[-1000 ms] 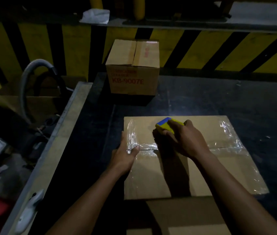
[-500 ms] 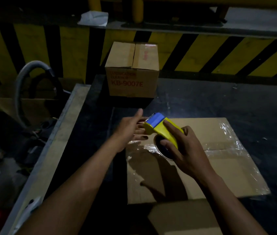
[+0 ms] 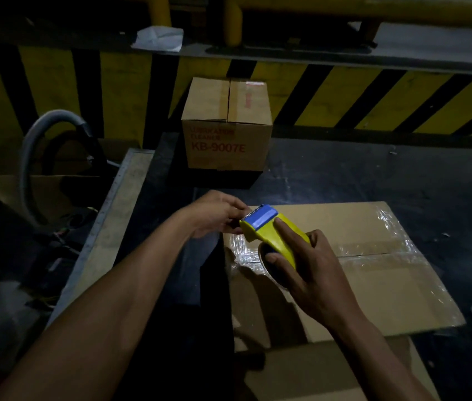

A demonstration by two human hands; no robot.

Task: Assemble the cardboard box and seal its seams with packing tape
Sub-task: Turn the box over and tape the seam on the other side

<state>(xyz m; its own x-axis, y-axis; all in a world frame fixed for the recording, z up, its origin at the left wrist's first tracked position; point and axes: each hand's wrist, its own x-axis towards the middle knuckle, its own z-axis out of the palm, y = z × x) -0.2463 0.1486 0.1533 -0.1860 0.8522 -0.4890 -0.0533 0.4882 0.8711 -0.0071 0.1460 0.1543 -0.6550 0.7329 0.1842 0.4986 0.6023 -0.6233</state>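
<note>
A brown cardboard box lies on the dark table with its top flaps closed. Clear packing tape runs along the centre seam and wrinkles at both ends. My right hand grips a yellow tape dispenser with a blue front, lifted above the box's left end. My left hand reaches to the dispenser's blade end, fingers curled there; whether they pinch the tape end is hidden by the dispenser.
A second sealed box printed KB-9007E stands at the table's far side. A yellow and black striped barrier runs behind it. A grey hose loops at the left. Loose cardboard lies near me.
My right hand lifted the dispenser off the seam and tilted it up. My left hand left the box's left edge and moved up to the dispenser's blade end.
</note>
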